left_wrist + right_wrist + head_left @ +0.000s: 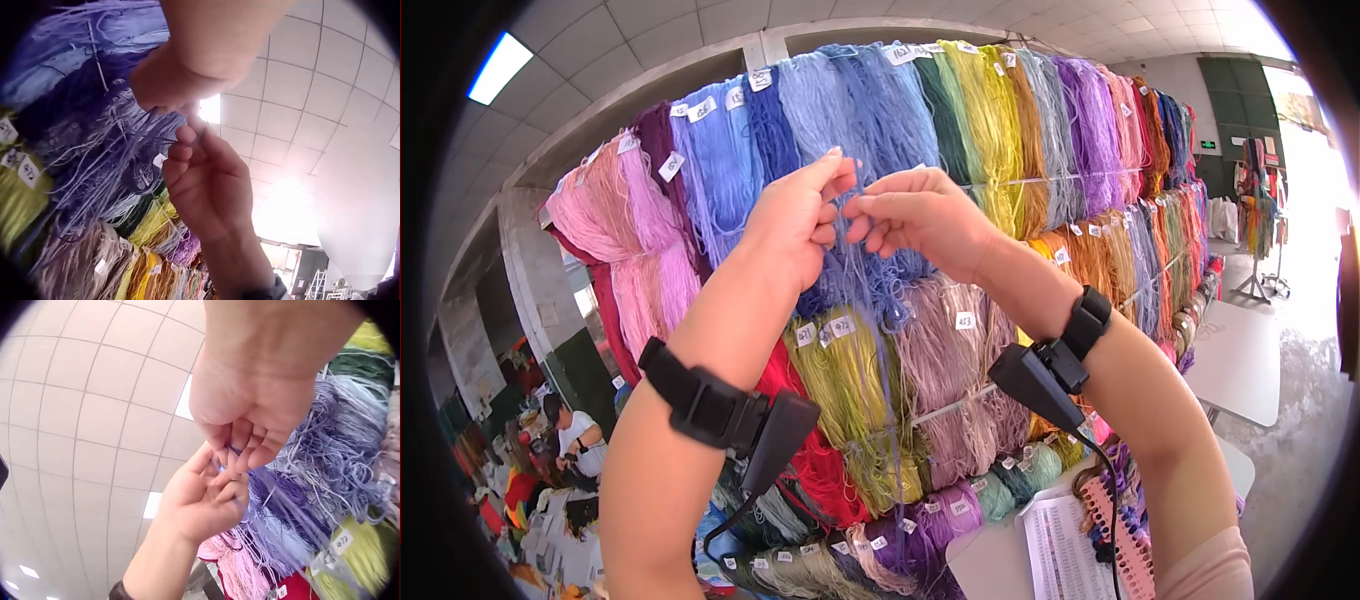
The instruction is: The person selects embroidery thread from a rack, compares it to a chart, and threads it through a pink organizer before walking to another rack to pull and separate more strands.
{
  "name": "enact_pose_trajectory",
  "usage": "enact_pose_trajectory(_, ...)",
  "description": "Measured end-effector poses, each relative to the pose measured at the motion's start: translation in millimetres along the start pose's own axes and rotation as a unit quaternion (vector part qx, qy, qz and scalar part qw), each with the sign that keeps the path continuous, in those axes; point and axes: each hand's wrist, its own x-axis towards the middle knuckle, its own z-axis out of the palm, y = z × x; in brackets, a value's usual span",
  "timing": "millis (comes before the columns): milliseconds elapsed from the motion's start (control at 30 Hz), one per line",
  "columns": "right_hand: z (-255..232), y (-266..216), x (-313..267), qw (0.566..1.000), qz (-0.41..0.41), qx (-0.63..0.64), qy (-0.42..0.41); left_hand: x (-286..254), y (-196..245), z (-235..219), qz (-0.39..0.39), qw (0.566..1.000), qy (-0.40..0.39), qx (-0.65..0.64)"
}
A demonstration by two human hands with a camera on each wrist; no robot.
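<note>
Both hands are raised close together in front of the blue yarn skeins point(870, 110). The left hand point(800, 205) pinches thin blue-violet strands point(885, 380), its fingers curled. Facing it, the right hand point(925, 215) pinches the same strands between thumb and fingertips. The loose ends hang down past the yellow-green skeins point(855, 385). In the left wrist view the right hand point(212, 187) has its palm turned to the camera; in the right wrist view the left hand point(203, 503) does. Fingertips partly hide the gripped part of the strands.
Labelled skeins in many colours fill the rack, with pink ones point(615, 200) at left and orange ones point(1090, 260) at right. Below right, a printed sheet point(1065, 545) and a pink sample card point(1125, 550) lie on a table. A person point(582, 440) sits at far left.
</note>
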Motion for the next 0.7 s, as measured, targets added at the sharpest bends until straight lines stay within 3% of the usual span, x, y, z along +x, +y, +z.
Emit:
enact_pose_trajectory(200, -10, 4, -5, 0.999, 0.017, 0.049, 0.001, 15, -12, -3, 0.029, 0.992, -0.122, -0.001)
enact_pose_trajectory(300, -17, 8, -9, 0.998, 0.032, 0.062, -0.002, 3, -9, 3, 0.018, 0.996, -0.082, -0.001)
enact_pose_trajectory(700, -20, 16, -9, 0.998, 0.025, 0.055, -0.011, 12, -18, -2, 0.010, 0.991, -0.134, 0.005)
